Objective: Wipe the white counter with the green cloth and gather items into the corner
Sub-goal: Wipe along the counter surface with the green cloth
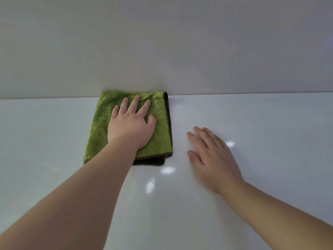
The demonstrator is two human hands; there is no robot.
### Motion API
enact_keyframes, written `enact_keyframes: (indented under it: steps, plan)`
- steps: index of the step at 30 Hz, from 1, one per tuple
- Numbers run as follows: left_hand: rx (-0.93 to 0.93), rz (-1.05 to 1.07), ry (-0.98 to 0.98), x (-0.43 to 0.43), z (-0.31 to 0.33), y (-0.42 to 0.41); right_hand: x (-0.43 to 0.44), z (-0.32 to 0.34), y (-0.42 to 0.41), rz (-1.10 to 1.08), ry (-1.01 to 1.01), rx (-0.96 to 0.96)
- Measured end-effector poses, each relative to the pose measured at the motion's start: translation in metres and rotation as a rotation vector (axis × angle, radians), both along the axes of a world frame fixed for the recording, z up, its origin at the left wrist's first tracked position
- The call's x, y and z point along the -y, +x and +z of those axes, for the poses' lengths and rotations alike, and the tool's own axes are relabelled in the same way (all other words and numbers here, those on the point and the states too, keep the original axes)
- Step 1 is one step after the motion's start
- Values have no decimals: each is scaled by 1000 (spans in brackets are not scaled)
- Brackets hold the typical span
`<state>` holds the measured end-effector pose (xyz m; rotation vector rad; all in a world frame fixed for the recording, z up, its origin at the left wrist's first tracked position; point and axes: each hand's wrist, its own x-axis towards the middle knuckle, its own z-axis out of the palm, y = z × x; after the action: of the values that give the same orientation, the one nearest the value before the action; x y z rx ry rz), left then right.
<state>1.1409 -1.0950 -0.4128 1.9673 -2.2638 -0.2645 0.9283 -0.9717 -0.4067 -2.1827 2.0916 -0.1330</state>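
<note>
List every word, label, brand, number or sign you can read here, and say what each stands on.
None: no text can be read. The green cloth, pressed under the left hand, shows no label or tag; the white counter and the wall behind it are plain.

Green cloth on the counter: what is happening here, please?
A person is wiping the white counter. The left hand presses flat on the folded green cloth, whose far edge meets the wall. The right hand, open, is on or just above the bare counter to the cloth's right, not touching it.
</note>
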Motion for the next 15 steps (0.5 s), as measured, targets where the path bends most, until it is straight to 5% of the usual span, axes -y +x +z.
enact_keyframes:
  steps: [15]
  plan:
    - [-48,60,-47,-177,-3,23,-2,-9,1,37,-58,-33]
